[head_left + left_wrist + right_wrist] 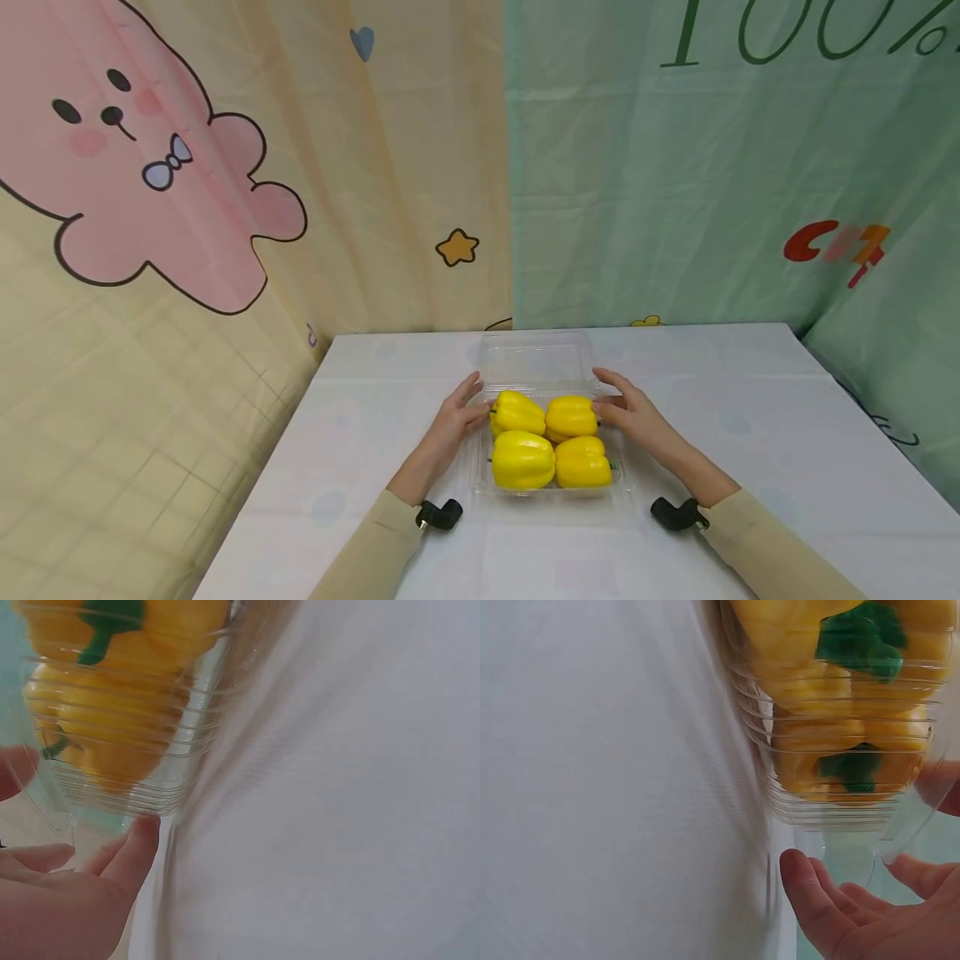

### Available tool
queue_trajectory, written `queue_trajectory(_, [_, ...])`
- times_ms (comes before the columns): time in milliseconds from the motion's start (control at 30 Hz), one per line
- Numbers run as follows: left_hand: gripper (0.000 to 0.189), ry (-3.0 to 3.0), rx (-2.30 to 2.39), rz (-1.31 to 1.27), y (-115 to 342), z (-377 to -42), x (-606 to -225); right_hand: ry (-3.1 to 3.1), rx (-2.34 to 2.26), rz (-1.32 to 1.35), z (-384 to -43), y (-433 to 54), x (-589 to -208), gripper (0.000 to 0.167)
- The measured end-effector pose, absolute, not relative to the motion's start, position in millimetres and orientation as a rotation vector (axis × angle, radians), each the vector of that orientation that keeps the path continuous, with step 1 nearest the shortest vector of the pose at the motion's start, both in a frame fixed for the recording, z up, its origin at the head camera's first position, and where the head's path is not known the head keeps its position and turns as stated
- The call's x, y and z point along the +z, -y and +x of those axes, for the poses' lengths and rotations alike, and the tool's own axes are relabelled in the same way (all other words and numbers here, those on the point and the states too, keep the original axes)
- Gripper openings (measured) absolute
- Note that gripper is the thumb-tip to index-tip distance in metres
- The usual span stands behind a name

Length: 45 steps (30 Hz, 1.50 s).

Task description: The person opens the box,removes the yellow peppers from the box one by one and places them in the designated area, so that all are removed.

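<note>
A clear plastic clamshell box [480, 467] lies on the table, its lid [536, 364] folded back flat behind it. Several yellow bell peppers [522, 460] with green stems fill the base in two rows. My left hand [452, 425] is at the box's far left corner; in the left wrist view a fingertip [148, 825] meets the ribbed plastic wall. At the far right corner is my right hand [637, 417], fingers loosely extended. The right wrist view shows its fingertips [795, 862] close to the wall; contact there is hard to tell. Neither hand curls round anything.
A white cloth covers the table [360, 467]. Behind it hang a cream curtain [405, 167] with cartoon prints and a green curtain [637, 183]. Black wrist devices [441, 514] sit on both sleeves.
</note>
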<state>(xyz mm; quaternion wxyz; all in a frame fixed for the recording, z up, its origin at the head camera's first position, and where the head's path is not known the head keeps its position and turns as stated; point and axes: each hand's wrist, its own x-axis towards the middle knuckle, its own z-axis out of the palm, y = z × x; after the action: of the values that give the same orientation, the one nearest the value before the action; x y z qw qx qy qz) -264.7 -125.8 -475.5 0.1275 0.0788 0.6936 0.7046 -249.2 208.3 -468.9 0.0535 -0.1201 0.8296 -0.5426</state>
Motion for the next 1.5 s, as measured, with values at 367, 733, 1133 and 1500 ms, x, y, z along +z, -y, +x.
queue_trajectory(367, [0.066, -2.068, 2.040, 0.192, 134.8, -265.9, -467.5, -2.696, -1.501, -0.318, -249.8, -214.6, -457.8, 0.061])
queue_trajectory(733, [0.053, -2.156, 2.043, 0.219, 153.3, -266.8, -451.7, -2.803, -1.440, -0.425, -243.1, -212.0, -442.3, 0.063])
queue_trajectory(1133, [0.050, -2.155, 1.993, 0.440, 158.9, -270.1, -457.9, -2.874, -1.371, -0.611, -232.4, -202.5, -437.6, 0.061])
queue_trajectory(1500, [0.053, -2.188, 1.949, 0.449, 152.8, -269.2, -466.8, -2.954, -1.220, -0.770, -225.6, -194.4, -441.3, 0.058])
